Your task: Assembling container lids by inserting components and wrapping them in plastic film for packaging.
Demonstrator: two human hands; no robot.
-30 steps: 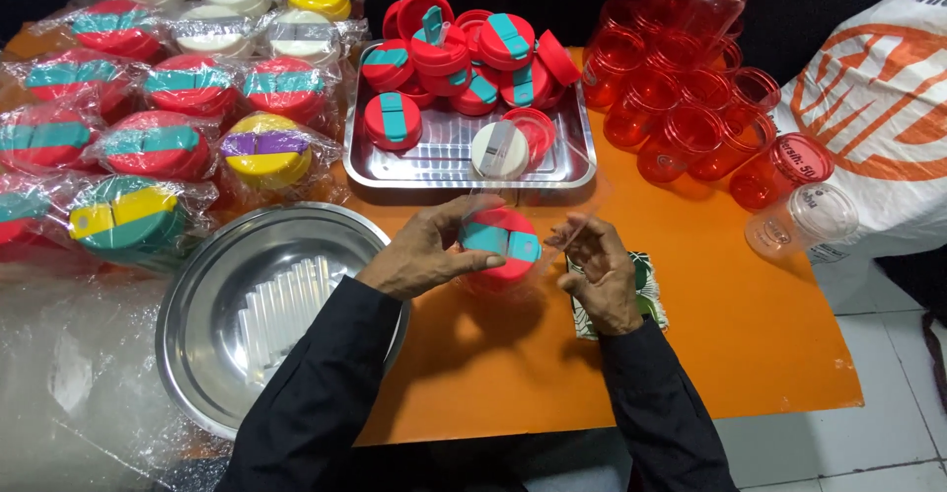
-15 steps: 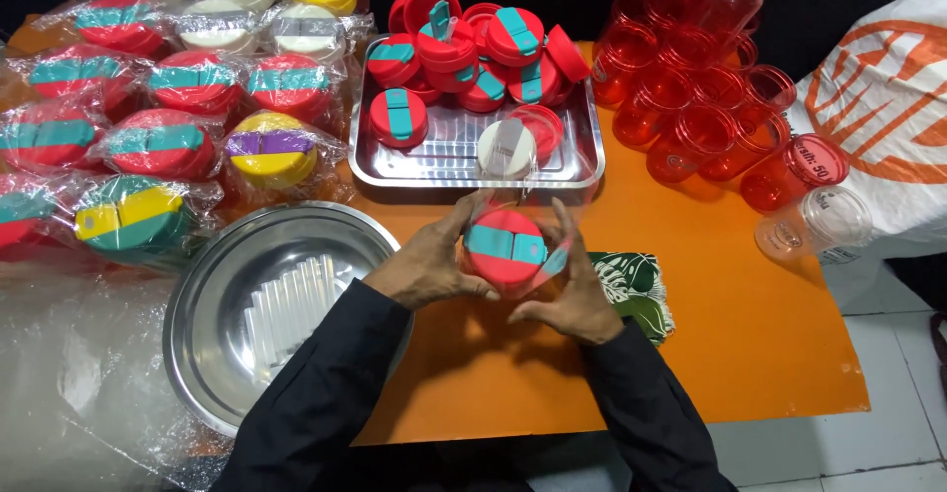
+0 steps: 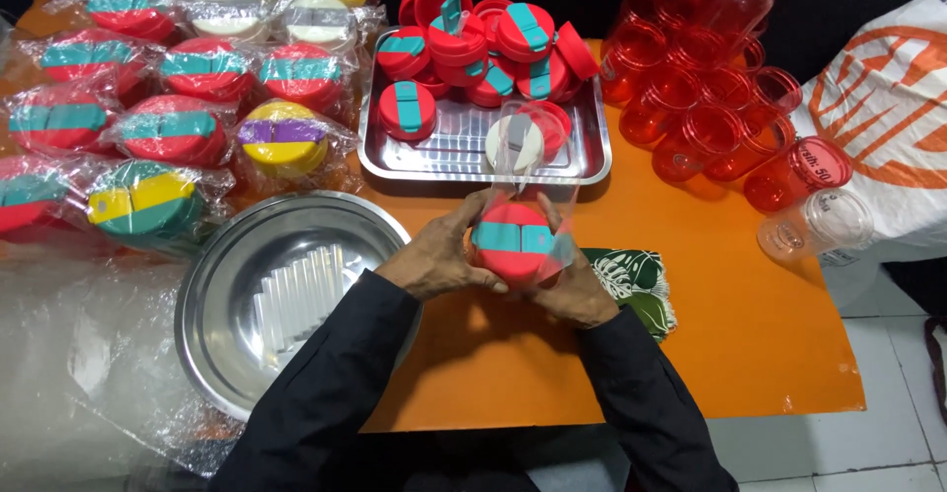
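My left hand [image 3: 434, 260] and my right hand [image 3: 577, 290] both grip a round red container with a teal lid strap [image 3: 513, 240], held just above the orange table [image 3: 750, 334]. A clear plastic bag [image 3: 528, 151] stands up around the container, its open end pointing away from me. Behind it sits a rectangular steel tray [image 3: 454, 156] piled with several red lids with teal straps [image 3: 473, 38] and one white lid [image 3: 515, 142].
A round steel basin [image 3: 237, 255] with clear straws inside lies at the left. Bagged containers [image 3: 168, 127] in red, yellow and white cover the far left. Red transparent cups [image 3: 700, 87] crowd the far right, beside a clear cup [image 3: 814, 221]. A leaf-patterned cloth [image 3: 641, 280] lies under my right wrist.
My right hand came in from the right and joined the left on the container. The clear bag now stands up around the container.
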